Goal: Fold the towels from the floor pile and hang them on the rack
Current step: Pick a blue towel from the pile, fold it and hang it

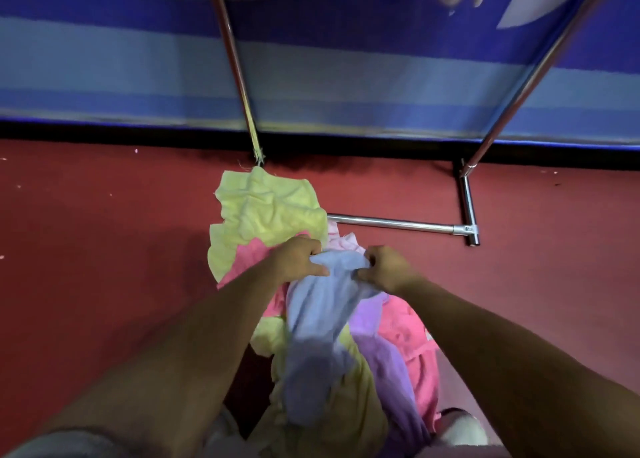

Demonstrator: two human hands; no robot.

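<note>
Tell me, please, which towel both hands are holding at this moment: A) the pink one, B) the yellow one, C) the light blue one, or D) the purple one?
C: the left hand and the right hand each pinch the top edge of the light blue towel, which hangs down over the pile.

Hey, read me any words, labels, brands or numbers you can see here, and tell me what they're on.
No readable text.
The blue wall shows only pale shapes cut off at the top, not legible as letters.
The blue towel, the pile and the rack show no print.
</note>
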